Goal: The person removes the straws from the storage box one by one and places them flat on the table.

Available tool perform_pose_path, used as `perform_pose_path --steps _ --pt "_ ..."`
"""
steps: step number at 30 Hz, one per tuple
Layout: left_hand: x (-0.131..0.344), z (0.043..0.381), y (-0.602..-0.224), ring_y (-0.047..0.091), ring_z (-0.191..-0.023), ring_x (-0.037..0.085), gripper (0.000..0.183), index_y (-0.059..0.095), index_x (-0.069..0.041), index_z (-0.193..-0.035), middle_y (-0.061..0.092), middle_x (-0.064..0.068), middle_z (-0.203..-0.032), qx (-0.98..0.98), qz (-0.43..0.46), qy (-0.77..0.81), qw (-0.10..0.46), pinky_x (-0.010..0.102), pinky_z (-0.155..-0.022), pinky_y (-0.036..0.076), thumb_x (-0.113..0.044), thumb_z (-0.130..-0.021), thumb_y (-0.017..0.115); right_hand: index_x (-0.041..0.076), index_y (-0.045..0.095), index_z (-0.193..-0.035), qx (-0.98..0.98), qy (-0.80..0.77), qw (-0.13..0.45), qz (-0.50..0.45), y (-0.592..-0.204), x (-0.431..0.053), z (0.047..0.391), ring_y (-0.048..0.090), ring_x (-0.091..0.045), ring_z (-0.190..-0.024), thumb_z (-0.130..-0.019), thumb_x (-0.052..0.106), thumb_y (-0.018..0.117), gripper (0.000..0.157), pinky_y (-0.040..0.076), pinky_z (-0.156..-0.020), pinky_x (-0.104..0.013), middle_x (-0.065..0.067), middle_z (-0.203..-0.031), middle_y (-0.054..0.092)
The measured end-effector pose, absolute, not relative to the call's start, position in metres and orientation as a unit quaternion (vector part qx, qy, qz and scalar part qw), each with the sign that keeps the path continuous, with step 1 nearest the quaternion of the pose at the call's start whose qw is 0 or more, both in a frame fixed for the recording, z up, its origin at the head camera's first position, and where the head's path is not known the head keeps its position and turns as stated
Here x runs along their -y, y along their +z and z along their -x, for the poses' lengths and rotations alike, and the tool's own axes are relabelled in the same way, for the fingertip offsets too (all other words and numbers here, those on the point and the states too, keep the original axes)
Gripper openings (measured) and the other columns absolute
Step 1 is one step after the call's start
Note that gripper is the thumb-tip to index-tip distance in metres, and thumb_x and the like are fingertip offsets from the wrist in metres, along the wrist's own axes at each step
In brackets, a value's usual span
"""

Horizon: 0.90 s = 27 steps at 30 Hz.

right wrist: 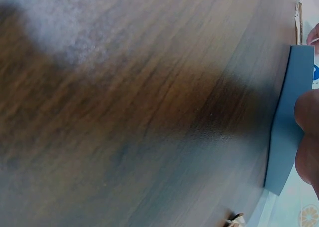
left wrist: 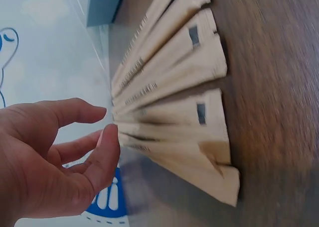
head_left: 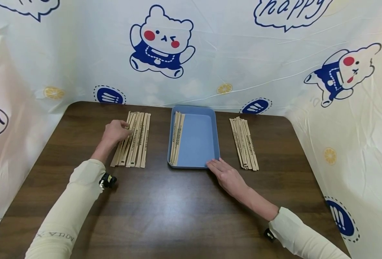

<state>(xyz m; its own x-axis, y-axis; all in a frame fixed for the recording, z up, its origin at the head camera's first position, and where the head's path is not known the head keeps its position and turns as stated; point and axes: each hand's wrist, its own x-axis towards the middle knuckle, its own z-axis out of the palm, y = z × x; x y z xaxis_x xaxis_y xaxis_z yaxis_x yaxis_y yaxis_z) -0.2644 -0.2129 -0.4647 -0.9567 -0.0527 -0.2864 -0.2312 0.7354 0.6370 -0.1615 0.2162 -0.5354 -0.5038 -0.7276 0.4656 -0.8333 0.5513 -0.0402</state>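
Observation:
My left hand [head_left: 117, 131] is over the left edge of a fanned pile of long, thin, paper-wrapped sticks [head_left: 140, 141], brown with dark print. In the left wrist view its thumb and forefinger are bent with a gap between them, thumb tip right at the wrapped sticks [left wrist: 174, 110]. My right hand [head_left: 227, 176] rests its extended fingers on the near right corner of a shallow blue tray [head_left: 197, 167]. Several wrapped sticks [head_left: 177, 138] lie side by side along the tray's left wall. From the right wrist, fingers [right wrist: 307, 160] overlap the tray's outer side [right wrist: 286, 132].
Right of the tray lies another bundle of wrapped sticks [head_left: 244, 144]. All of it sits on a dark brown wooden table [head_left: 165, 216]. A white printed sheet [head_left: 210, 54] hangs behind the table and along its sides.

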Motion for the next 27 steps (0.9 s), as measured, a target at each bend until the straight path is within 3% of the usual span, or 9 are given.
perform_pose_path --steps 10,18,27 --pt "0.176 0.266 -0.448 0.07 -0.096 0.035 0.056 0.046 0.006 -0.145 0.065 0.029 -0.117 -0.899 0.041 0.404 0.163 0.045 -0.083 0.058 -0.02 -0.098 0.061 -0.007 0.065 -0.124 0.857 0.129 0.208 -0.454 -0.536 -0.216 0.161 0.063 -0.032 -0.115 -0.082 -0.014 0.069 0.043 0.047 -0.102 -0.048 -0.02 -0.12 0.067" --pt "0.138 0.271 -0.441 0.064 -0.109 0.041 0.065 0.034 0.003 -0.153 0.061 0.03 -0.123 -0.866 0.018 0.463 0.188 0.044 -0.09 0.055 -0.013 -0.097 0.064 -0.007 0.064 -0.125 0.861 0.126 0.202 -0.45 -0.534 -0.215 0.161 0.062 -0.032 -0.117 -0.083 -0.014 0.069 0.043 0.045 -0.104 -0.047 -0.02 -0.122 0.067" --pt "0.108 0.272 -0.438 0.063 -0.109 0.042 0.062 0.037 0.002 -0.151 0.058 0.028 -0.126 -0.838 -0.002 0.51 0.194 0.046 -0.089 0.056 -0.01 -0.096 0.065 -0.007 0.064 -0.126 0.861 0.131 0.2 -0.449 -0.534 -0.215 0.161 0.062 -0.032 -0.117 -0.084 -0.013 0.068 0.043 0.045 -0.104 -0.048 -0.02 -0.122 0.066"
